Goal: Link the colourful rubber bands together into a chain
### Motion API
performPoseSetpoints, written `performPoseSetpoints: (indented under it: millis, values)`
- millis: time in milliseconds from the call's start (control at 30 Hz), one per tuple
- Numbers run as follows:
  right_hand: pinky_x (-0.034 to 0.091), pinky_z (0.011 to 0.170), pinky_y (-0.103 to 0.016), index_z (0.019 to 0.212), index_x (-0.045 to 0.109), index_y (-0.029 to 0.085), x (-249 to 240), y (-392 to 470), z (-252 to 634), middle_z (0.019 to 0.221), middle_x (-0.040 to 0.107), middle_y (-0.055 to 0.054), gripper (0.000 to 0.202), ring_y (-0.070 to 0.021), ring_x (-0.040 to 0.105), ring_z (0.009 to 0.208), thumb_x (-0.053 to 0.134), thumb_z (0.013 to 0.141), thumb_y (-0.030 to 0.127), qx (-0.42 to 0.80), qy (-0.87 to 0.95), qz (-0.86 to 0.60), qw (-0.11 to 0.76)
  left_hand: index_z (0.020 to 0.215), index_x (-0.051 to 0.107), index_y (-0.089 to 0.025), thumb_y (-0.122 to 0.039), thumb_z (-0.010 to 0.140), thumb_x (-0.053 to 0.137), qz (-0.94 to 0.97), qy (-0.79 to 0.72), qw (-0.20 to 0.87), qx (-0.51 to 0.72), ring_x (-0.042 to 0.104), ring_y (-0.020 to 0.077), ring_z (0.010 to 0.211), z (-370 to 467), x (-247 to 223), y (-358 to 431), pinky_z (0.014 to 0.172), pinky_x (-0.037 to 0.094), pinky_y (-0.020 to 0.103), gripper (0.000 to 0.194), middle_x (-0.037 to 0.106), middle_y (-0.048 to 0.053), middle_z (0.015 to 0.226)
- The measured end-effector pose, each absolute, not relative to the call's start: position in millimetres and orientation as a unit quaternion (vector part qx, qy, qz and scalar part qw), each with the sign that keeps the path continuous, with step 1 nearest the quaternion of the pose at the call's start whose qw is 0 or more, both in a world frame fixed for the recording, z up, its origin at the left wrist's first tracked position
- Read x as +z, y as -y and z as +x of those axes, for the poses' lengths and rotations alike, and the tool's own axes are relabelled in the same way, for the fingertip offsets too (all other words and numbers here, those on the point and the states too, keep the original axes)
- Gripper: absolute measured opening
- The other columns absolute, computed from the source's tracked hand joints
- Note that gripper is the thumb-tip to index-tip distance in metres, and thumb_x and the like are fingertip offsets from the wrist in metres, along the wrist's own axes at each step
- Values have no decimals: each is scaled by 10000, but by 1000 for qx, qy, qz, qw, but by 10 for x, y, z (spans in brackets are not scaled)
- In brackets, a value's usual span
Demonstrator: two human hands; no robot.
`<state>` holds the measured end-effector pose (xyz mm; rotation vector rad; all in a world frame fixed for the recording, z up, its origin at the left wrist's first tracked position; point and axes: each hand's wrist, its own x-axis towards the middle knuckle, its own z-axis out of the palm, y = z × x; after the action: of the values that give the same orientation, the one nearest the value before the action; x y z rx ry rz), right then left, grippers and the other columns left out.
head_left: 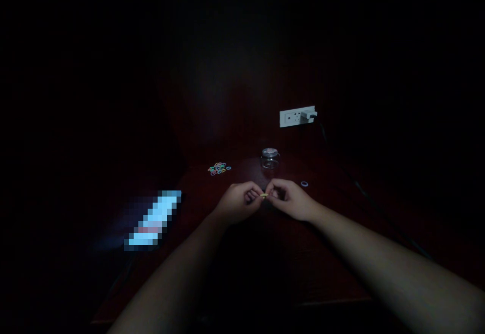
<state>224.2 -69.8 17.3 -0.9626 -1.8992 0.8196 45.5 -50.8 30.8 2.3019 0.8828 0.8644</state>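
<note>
My left hand (239, 202) and my right hand (290, 198) meet over the dark red table. Between their fingertips is a small yellow hair tie (264, 195), pinched at its left end by one hand and at its right end by the other. Just beyond my hands stands a clear jar (270, 164) with a lid on. A loose pile of colourful hair ties (217, 169) lies to the left of the jar. One purple hair tie (304, 184) rests alone to the right, a little past my right hand.
A lit, pixelated screen (154, 220) lies at the table's left side. On the back wall is a white socket plate (290, 117) with a charger (308, 115) plugged in. A dark cable (379, 211) runs along the right. The surroundings are very dark.
</note>
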Motion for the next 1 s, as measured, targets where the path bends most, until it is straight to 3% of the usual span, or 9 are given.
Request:
performPoseSetpoints:
  millis: [400, 1000]
  values:
    - [300, 461, -195, 732, 510, 148, 149, 676, 2264, 551, 446, 36, 80, -75, 384, 495, 533, 742, 224, 314, 765, -395, 401, 767, 585, -142, -278, 755, 538, 858, -340, 199, 329, 511, 83, 582, 458, 315, 485, 527, 402, 189, 145, 599, 12, 684]
    - [297, 479, -201, 706, 461, 163, 157, 679, 2246, 565, 419, 39, 115, -81, 365, 518, 517, 760, 248, 307, 761, -389, 419, 768, 571, -135, -254, 751, 544, 840, -334, 250, 346, 475, 67, 559, 451, 290, 478, 510, 398, 173, 123, 572, 0, 655]
